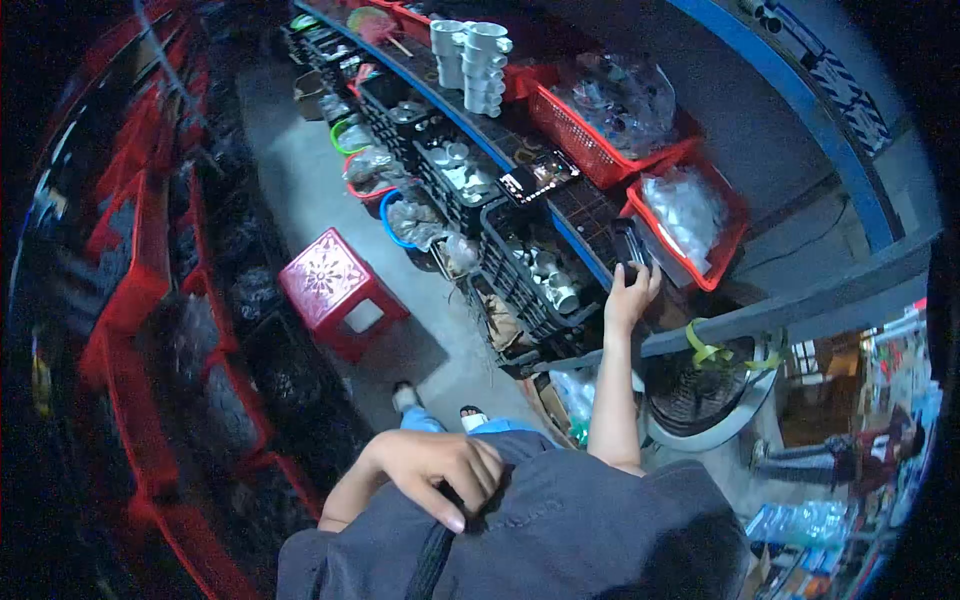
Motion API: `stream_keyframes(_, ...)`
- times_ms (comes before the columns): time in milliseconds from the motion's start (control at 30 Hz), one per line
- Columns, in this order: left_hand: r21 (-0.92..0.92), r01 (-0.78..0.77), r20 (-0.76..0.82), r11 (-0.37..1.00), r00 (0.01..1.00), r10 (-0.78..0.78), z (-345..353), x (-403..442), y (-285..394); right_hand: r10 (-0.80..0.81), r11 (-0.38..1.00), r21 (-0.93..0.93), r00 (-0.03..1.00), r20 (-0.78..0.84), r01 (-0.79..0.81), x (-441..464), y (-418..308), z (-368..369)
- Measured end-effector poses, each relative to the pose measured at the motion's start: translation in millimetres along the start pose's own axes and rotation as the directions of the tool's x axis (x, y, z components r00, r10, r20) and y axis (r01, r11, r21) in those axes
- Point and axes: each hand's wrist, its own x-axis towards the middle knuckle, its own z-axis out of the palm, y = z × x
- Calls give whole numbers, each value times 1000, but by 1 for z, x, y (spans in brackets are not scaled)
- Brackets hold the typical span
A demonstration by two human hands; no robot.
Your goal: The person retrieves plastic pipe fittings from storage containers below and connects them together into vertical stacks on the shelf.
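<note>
My left hand [440, 475] is at my chest, fingers curled over something dark against the grey shirt; a black strap [432, 562] hangs just below it. Stretched out to the shelf edge, my right hand [633, 292] has its fingers closed at the near end of a dark, narrow object [628, 243], whose details are too dim to tell. Right beside that hand is a red basket [735, 238] of clear plastic bags [685, 215]. A black panel with small parts [541, 177] lies farther up the shelf.
White stacked pipe fittings [484, 70] stand on the shelf near a larger red basket [570, 127]. Black crates [520, 285] line its lower side. A pink stool [330, 285] is on the floor, with red bins [140, 370] at left. A person [870, 455] is at far right.
</note>
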Motion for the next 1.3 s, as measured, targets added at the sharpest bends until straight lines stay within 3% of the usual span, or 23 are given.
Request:
stream_keyframes(67, 3, -55, 105, 998, 993, 54, -13, -51, 18, 7, 998, -60, 997, -83, -12, -34, -26, 5)
stream_keyframes(167, -38, -79, 92, 996, 992, 82, -35, -104, 39, -19, 992, -127, 976, -216, -9, -57, -60, 5)
stream_keyframes(233, -46, -103, 126, 994, 986, 108, -57, -120, 50, -107, 985, -156, 977, -183, 78, -57, -88, 6)
stream_keyframes(267, -21, -119, 159, 993, 980, 121, -66, -128, 54, -176, 972, -174, 978, -109, 155, -56, -98, 12)
stream_keyframes(367, -81, -142, 176, 987, 972, 154, -86, -140, 63, -203, 979, 51, 973, 105, 199, -43, -125, 44)
stream_keyframes(467, -164, -135, 170, 977, 972, 163, -112, -152, 69, -244, 968, 22, 920, 307, 250, -23, -147, 76)
stream_keyframes(533, -190, -121, 3, 974, 992, 124, -136, -163, 76, -272, 961, 49, 889, 368, 273, -10, -148, 99)
stream_keyframes(633, -98, -85, -100, 992, 992, 75, -178, -180, 78, -313, 942, 25, 850, 424, 335, 4, -150, 122)
stream_keyframes(733, -123, -36, -435, 992, 900, -21, -204, -192, 74, -258, 932, -92, 819, 513, 351, 9, -144, 136)
stream_keyframes(767, -100, -9, -456, 995, 889, -38, -215, -193, 74, -291, 928, -63, 818, 496, 368, 10, -148, 135)
stream_keyframes(833, -80, 27, -424, 996, 904, -58, -232, -193, 76, -312, 941, 30, 832, 459, 336, 13, -156, 131)
stream_keyframes(867, -93, 29, -356, 995, 933, -60, -240, -193, 76, -327, 941, 63, 841, 430, 334, 14, -169, 123)
stream_keyframes(933, -61, 15, -125, 998, 992, -22, -254, -179, 78, -280, 960, 159, 797, 535, 231, 19, -195, 104)
stream_keyframes(967, -147, 32, -10, 989, 999, -34, -259, -170, 79, -251, 968, 175, 770, 586, 182, 14, -201, 97)
stream_keyframes(1033, -140, 39, 135, 989, 991, -20, -267, -158, 74, -198, 942, 312, 551, 811, -122, 9, -223, 83)
stream_keyframes(1100, -206, 20, 223, 978, 975, 27, -282, -154, 63, -267, 938, 262, 11, 964, -226, 11, -239, 71)
stream_keyframes(1133, -224, -22, 253, 974, 964, 79, -291, -149, 58, -336, 917, 289, -141, 931, -274, -3, -229, 73)
stream_keyframes(1167, -207, -29, 268, 978, 960, 85, -292, -158, 64, -302, 942, 221, -344, 889, -254, -24, -230, 77)
stream_keyframes(1233, -261, -26, 332, 965, 936, 115, -308, -159, 53, -597, 783, 560, -77, 798, -271, -74, -183, 87)
stream_keyframes(1300, -324, -13, 367, 946, 920, 138, -322, -165, 50, -518, 808, 468, -54, 854, -357, -83, -184, 81)
